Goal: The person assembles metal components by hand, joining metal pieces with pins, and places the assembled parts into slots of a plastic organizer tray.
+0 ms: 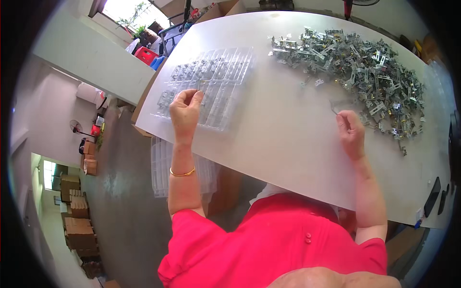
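Apart, left hand (185, 114) pinched over tray (219, 109), right hand (352, 134) pinching metal piece (334, 110).

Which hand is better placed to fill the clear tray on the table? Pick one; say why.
The left hand, I judge: it is over that tray. The right hand is across the table, beside the metal-part pile, pinching a thin metal part.
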Action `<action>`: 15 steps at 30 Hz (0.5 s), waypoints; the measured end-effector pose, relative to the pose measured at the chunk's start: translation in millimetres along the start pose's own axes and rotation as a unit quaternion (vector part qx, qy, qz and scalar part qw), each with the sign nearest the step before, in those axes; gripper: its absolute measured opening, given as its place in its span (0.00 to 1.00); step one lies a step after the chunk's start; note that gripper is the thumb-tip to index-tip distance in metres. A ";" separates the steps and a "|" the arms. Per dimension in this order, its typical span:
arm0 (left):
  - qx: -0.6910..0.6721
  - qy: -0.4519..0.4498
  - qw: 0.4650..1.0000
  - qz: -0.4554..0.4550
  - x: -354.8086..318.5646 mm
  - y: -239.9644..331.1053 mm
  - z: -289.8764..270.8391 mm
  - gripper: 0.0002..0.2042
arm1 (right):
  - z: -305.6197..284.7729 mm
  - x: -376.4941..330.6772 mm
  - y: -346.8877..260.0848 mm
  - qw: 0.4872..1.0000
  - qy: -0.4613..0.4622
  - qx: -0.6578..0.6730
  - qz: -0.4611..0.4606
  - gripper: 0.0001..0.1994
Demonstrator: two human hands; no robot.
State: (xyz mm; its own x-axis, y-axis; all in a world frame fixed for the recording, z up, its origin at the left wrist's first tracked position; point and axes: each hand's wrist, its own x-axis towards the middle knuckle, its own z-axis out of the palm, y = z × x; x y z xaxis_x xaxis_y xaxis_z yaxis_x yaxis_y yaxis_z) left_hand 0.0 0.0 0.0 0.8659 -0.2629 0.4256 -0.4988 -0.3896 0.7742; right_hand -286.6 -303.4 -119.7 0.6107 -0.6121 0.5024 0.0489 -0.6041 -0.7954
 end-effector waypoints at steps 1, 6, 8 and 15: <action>0.023 -0.007 1.000 -0.017 1.0 -2.1 -4.3 0.09 | -0.5 -0.2 -0.4 1.000 -0.002 -0.007 0.000 0.02; 0.107 -0.044 0.993 -0.036 6.0 -13.5 -9.8 0.08 | 0.7 1.3 1.4 1.000 -0.008 -0.017 -0.004 0.03; 0.145 -0.066 0.987 -0.023 4.9 -16.1 -6.5 0.09 | -1.1 0.9 1.0 1.000 -0.011 -0.026 0.004 0.03; 0.210 -0.092 0.973 -0.029 11.4 -18.2 0.1 0.10 | -0.9 0.7 -0.6 1.000 -0.008 -0.027 0.013 0.03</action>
State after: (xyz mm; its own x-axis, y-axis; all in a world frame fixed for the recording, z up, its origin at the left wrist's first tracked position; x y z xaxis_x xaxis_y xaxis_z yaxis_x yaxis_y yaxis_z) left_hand 18.9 4.0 -9.3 0.8908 -0.3687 0.2654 -0.4543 -0.7246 0.5182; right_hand -286.9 -303.9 -118.6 0.6245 -0.6199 0.4751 -0.0105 -0.6149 -0.7886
